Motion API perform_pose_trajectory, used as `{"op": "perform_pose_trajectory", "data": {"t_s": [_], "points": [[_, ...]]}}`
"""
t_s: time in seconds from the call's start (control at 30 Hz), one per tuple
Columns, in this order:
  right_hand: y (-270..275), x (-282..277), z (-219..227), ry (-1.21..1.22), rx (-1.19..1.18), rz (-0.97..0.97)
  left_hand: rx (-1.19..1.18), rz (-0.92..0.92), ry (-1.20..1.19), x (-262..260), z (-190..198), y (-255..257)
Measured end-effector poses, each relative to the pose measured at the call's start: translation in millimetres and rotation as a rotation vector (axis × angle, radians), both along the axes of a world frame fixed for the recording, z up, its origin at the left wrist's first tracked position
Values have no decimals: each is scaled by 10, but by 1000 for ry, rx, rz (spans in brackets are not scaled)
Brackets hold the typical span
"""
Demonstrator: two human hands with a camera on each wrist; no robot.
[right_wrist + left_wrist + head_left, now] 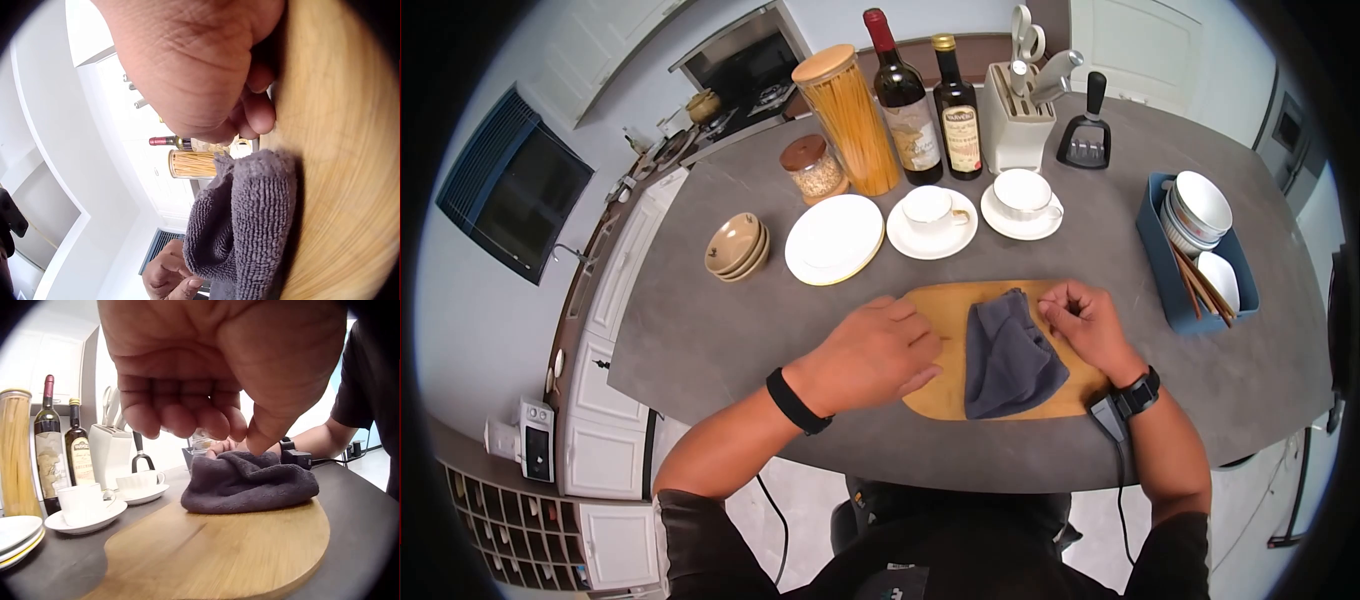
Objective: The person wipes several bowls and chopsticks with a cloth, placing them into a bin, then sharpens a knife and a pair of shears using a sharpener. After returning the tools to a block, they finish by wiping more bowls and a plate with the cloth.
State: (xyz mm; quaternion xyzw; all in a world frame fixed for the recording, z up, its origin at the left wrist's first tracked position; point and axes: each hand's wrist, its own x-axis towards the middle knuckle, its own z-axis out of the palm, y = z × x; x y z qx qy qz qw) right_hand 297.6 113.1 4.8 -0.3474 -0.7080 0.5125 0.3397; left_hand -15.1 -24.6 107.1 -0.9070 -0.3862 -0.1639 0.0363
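A dark grey cloth (1012, 358), ribbed like a towel, lies loosely folded on a wooden cutting board (935, 388). My left hand (870, 350) hovers over the board's left edge, fingers loosely bent and nothing in them. In the left wrist view its fingertips (178, 419) hang above the board, with the cloth (247, 484) beyond. My right hand (1090, 322) is at the board's right side, close to the cloth's upper corner. Its bent fingers (257, 115) sit just off the cloth (262, 219) in the right wrist view and hold nothing.
Behind the board stand stacked white plates (832, 240), two cups on saucers (930, 245), brown bowls (738, 247), a spaghetti jar (855, 125), two bottles (960, 125) and a knife block (1012, 125). At right, a blue bin (1175, 290) holds bowls and chopsticks.
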Motion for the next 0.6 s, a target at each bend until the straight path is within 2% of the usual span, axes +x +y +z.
{"op": "perform_pose_trajectory", "data": {"t_s": [0.23, 0.37, 0.6], "points": [[7, 7, -1, -31, 5, 4, 39, -146, 167, 278, -110, -6], [-10, -12, 15, -51, -5, -27, 20, -204, 139, 498, -132, -17], [-2, 6, 7, -40, -27, -46, -81, -213, 40, 941, 53, -21]]}}
